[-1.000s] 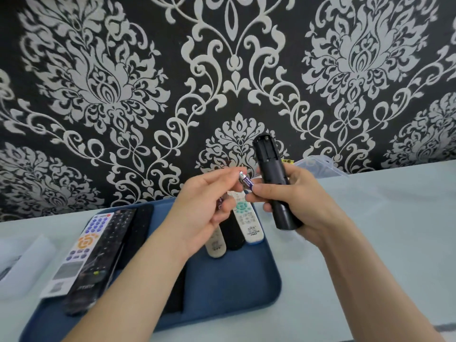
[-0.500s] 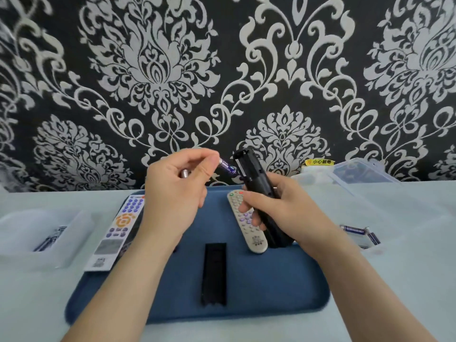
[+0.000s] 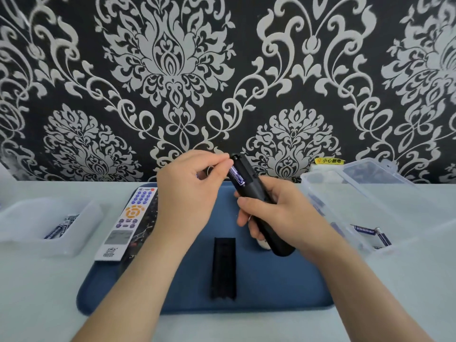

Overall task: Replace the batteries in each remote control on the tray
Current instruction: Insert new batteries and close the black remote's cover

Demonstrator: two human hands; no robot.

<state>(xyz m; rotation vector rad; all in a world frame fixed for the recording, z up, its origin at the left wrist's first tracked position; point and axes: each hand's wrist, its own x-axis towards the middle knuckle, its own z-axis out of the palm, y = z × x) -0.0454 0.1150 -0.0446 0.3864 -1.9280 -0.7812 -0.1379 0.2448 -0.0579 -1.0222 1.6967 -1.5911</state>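
Remote (image 3: 248,180), one, in right hand (image 3: 278,213); left hand (image 3: 187,191) pinches one battery (image 3: 236,176).

I'm seeing only hands and forearms of the person through the head camera. The left hand (image 3: 190,193) and the right hand (image 3: 278,213) are showing uncovered, with slim fingers. The thumb nails are looking short, as far as I'm making them out. The left forearm (image 3: 138,280) and the right forearm (image 3: 365,287) are running bare from the wrist to the bottom edge of the frame, smooth and slender, widening toward the elbow. Their outlines are blurring slightly near that edge.
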